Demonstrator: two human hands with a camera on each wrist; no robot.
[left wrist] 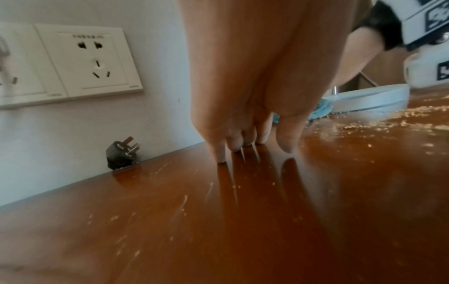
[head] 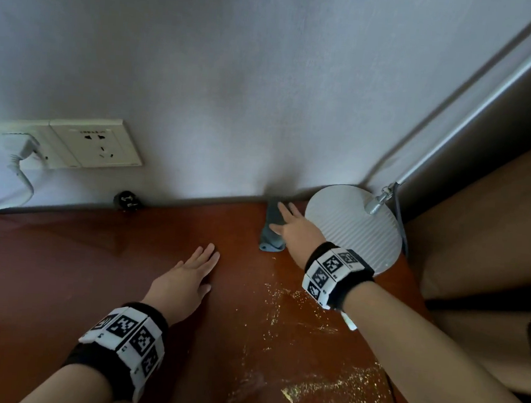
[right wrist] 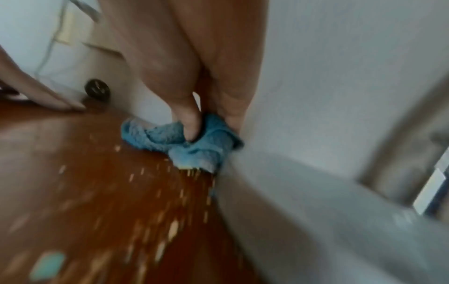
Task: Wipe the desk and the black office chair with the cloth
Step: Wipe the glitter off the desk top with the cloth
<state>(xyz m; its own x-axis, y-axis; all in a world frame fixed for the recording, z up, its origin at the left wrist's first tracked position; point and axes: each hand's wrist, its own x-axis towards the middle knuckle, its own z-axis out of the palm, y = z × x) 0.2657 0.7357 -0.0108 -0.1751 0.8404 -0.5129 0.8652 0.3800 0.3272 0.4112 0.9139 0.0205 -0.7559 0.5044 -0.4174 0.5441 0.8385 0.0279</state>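
Cloth (head: 271,217) — bunched, lengthwise toward the wall (head: 233,103) — under right hand (head: 298,232)

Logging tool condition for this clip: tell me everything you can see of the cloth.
The cloth is light blue, fluffy like terry or microfibre, and bunched into a crumpled wad. It lies on the reddish-brown desk at its back edge, up against the wall, beside the lamp's round white base. The right hand presses on it with straight fingers, the thumb sunk in a fold. Pale crumbs gather at its near edge.
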